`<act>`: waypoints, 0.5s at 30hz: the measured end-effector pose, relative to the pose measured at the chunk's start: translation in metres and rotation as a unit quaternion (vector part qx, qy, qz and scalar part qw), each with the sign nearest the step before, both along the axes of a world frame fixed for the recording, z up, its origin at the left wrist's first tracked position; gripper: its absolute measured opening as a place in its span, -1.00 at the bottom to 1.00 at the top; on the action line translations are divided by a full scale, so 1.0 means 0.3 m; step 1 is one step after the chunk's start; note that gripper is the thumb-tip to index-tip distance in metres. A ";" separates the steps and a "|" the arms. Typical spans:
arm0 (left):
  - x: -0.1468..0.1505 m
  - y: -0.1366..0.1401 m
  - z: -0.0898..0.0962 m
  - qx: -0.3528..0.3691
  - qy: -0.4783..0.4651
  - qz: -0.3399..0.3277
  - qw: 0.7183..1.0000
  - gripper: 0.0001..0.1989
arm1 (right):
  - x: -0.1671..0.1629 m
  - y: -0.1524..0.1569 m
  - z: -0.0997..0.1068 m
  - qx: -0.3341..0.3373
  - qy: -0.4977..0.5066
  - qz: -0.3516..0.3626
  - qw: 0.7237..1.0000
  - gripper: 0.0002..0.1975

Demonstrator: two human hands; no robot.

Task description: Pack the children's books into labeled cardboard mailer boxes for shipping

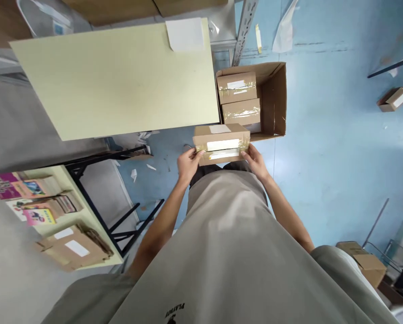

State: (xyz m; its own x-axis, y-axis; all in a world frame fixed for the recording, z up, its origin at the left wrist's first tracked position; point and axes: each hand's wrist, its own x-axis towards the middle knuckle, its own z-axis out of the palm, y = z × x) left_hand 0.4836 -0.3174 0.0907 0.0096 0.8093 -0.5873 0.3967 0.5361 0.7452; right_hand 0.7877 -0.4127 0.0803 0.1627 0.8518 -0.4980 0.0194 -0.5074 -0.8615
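Your left hand [188,165] and right hand [256,161] grip the taped box [223,146] by its ends; hold it level near the open carton [278,103].

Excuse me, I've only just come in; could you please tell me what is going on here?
A person is holding a taped cardboard box by its two ends, with the left hand on one end and the right hand on the other. It is in front of their body, by the near side of a larger open carton. Two similar boxes sit inside that carton, which stands at the end of a pale tabletop.
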 end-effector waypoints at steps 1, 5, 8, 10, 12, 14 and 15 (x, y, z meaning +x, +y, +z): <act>0.098 -0.024 -0.036 -0.022 0.006 -0.003 1.000 -0.62 | 0.084 -0.027 -0.022 -0.011 -0.007 -0.014 1.000 -0.15; 0.422 -0.114 -0.165 -0.090 0.018 -0.008 0.996 -0.70 | 0.352 -0.118 -0.102 -0.051 -0.033 -0.060 0.996 -0.36; 0.566 -0.154 -0.219 -0.110 0.019 -0.014 0.994 -0.69 | 0.478 -0.150 -0.153 -0.075 -0.036 -0.078 0.993 -0.40; 0.616 -0.161 -0.242 -0.116 0.029 -0.016 0.993 -0.70 | 0.529 -0.148 -0.190 -0.083 -0.033 -0.081 0.993 -0.40; 0.637 -0.153 -0.266 -0.114 0.047 -0.007 0.992 -0.73 | 0.557 -0.132 -0.229 -0.088 -0.029 -0.075 0.993 -0.40; 0.638 -0.135 -0.292 -0.108 0.068 0.003 0.992 -0.77 | 0.569 -0.108 -0.266 -0.092 -0.023 -0.061 0.994 -0.40; 0.634 -0.125 -0.305 -0.106 0.077 0.006 0.991 -0.80 | 0.570 -0.096 -0.282 -0.093 -0.020 -0.051 0.994 -0.39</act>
State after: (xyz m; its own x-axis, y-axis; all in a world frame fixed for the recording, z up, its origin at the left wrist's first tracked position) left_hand 0.6739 -0.3549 -0.0007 -0.1024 0.6676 -0.7374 0.4907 0.6787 0.5464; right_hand 0.9588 -0.4414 -0.0042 0.2664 0.7234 -0.6369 -0.0078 -0.6592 -0.7520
